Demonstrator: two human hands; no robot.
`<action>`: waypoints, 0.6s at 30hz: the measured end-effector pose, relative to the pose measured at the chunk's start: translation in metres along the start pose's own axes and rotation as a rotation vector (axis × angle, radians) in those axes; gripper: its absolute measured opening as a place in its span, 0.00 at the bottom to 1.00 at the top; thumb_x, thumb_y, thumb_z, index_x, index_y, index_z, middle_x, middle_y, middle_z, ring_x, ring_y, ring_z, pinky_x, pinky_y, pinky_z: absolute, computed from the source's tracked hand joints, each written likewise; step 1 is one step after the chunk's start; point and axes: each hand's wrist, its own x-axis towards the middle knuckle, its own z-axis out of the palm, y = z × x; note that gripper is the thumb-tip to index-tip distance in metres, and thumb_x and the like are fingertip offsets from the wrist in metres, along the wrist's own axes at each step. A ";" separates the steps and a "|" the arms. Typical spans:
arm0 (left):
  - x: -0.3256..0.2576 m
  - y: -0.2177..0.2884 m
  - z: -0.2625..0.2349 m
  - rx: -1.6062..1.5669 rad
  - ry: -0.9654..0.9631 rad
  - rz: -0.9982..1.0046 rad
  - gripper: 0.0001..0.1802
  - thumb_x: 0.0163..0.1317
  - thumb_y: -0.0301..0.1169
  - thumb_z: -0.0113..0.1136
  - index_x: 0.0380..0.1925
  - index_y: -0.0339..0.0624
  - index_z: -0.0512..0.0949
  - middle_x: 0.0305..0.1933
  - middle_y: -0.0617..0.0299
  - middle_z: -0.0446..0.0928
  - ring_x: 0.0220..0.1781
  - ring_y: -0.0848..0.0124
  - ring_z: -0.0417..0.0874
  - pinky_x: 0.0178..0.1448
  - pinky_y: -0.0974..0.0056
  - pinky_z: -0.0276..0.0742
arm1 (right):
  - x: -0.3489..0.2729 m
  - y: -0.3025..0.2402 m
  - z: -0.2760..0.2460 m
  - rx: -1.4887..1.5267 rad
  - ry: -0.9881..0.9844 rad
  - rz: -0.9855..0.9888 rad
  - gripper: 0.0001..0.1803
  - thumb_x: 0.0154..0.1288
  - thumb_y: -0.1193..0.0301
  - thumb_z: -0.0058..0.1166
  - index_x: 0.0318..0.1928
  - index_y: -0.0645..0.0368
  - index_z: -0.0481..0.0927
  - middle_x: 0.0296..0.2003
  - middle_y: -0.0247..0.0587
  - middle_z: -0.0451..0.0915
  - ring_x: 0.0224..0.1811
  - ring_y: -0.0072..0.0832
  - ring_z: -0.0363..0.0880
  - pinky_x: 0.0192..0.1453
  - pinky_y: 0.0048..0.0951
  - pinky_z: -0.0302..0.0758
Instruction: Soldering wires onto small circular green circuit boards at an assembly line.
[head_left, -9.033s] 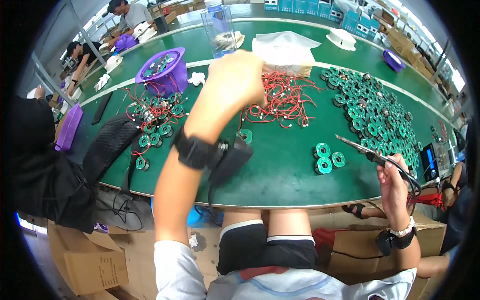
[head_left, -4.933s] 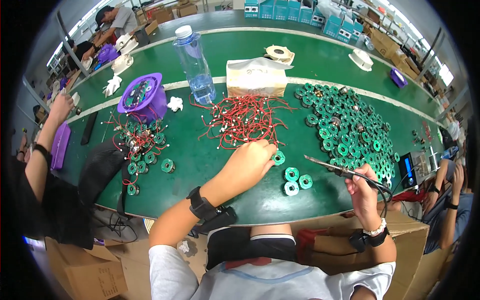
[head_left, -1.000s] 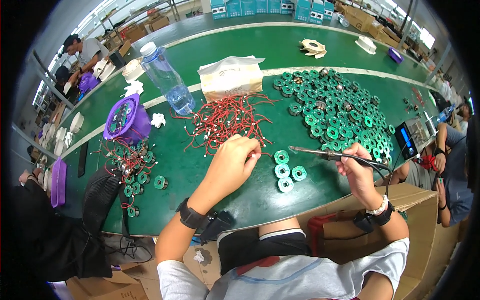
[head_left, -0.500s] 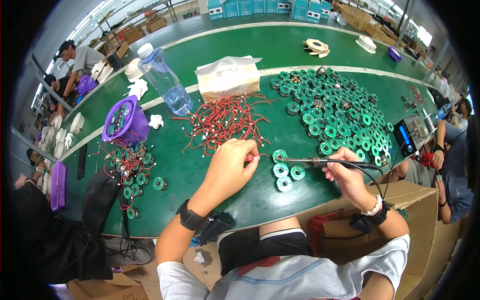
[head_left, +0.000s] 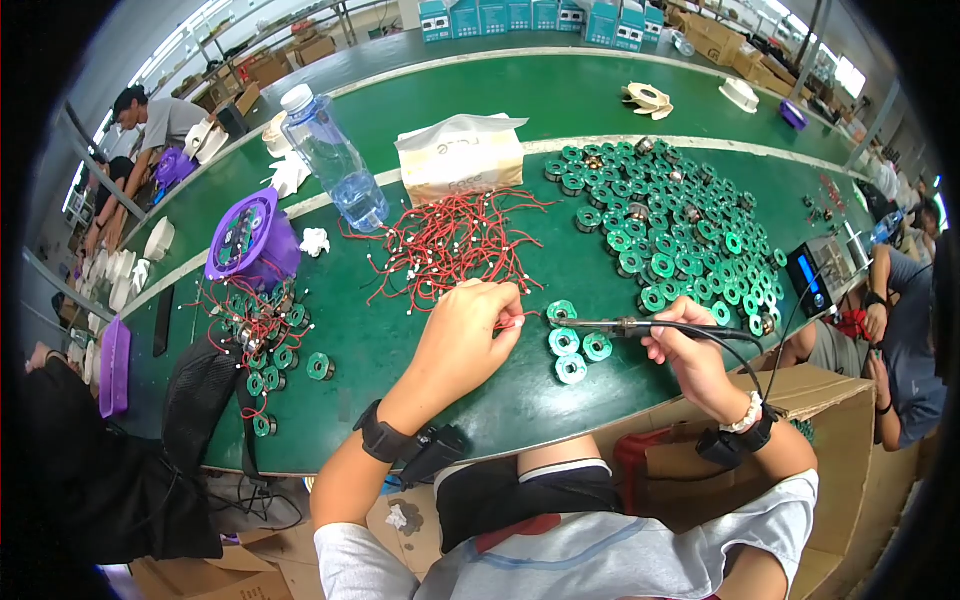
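Observation:
My left hand (head_left: pixel 468 325) is closed in a pinch on a red wire (head_left: pixel 519 321), whose end reaches toward a small round green circuit board (head_left: pixel 561 312). In my right hand (head_left: pixel 690 350) is a soldering iron (head_left: pixel 630 328), held like a pen, its tip over that same board. Whether tip, wire and board touch is too small to tell. Several more green boards (head_left: pixel 571 369) lie just below it. A tangled heap of red wires (head_left: pixel 455 245) lies beyond my left hand. To the right spreads a big cluster of green ring-shaped boards (head_left: pixel 690 230), some with copper coils.
A water bottle (head_left: pixel 335 165) and a paper packet (head_left: pixel 460 160) stand behind the wires. At left are a purple housing (head_left: pixel 250 240) and boards with wires attached (head_left: pixel 262 335). A soldering station (head_left: pixel 815 275) sits right, its cable trailing past my right hand. Co-workers (head_left: pixel 160 125) sit nearby.
Both hands hold nearly the same position, wire and iron still at the same board. The whole view has shifted very slightly.

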 end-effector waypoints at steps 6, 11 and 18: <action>-0.001 0.000 0.000 -0.022 -0.001 -0.005 0.05 0.44 0.23 0.56 0.17 0.36 0.70 0.17 0.59 0.70 0.23 0.66 0.72 0.29 0.65 0.67 | -0.001 -0.001 0.003 0.010 0.018 0.000 0.05 0.53 0.79 0.52 0.27 0.61 0.69 0.23 0.41 0.75 0.21 0.21 0.74 0.23 0.17 0.68; 0.001 -0.003 -0.009 0.011 0.019 -0.005 0.05 0.44 0.23 0.57 0.18 0.36 0.70 0.17 0.59 0.69 0.23 0.65 0.71 0.30 0.64 0.67 | 0.000 -0.008 -0.004 0.024 0.121 -0.048 0.04 0.53 0.78 0.50 0.28 0.60 0.68 0.23 0.41 0.75 0.21 0.20 0.73 0.24 0.18 0.69; -0.004 -0.033 -0.066 0.436 0.317 -0.072 0.40 0.36 0.28 0.65 0.54 0.38 0.58 0.45 0.55 0.66 0.46 0.60 0.66 0.48 0.59 0.64 | 0.001 -0.010 -0.007 -0.014 0.210 -0.084 0.06 0.54 0.77 0.49 0.27 0.56 0.66 0.25 0.32 0.70 0.25 0.20 0.72 0.24 0.16 0.66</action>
